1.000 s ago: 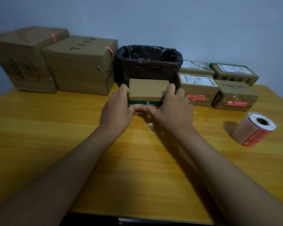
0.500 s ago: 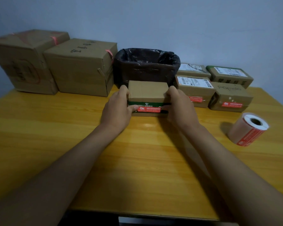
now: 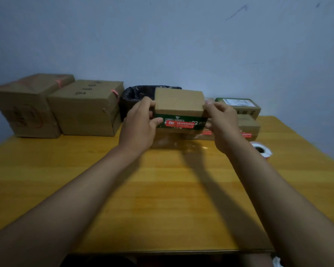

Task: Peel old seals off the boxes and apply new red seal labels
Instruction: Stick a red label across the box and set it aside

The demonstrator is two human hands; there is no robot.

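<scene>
Both hands hold small box (image 3: 179, 102) off the table (image 3: 162, 189), mid-far, in front of black bin (image 3: 131, 97). Left hand (image 3: 139, 126) grips box's left end, thumb on its near face beside red seal (image 3: 179, 124). Right hand (image 3: 224, 124) grips right end, fingers curled round it. Label roll (image 3: 262, 150) lies far right. Sealed boxes (image 3: 245, 112) behind right hand; two big boxes (image 3: 66, 106) far left.

Wooden table (image 3: 162, 199), cardboard boxes (image 3: 85, 108), label roll (image 3: 261, 151)
</scene>
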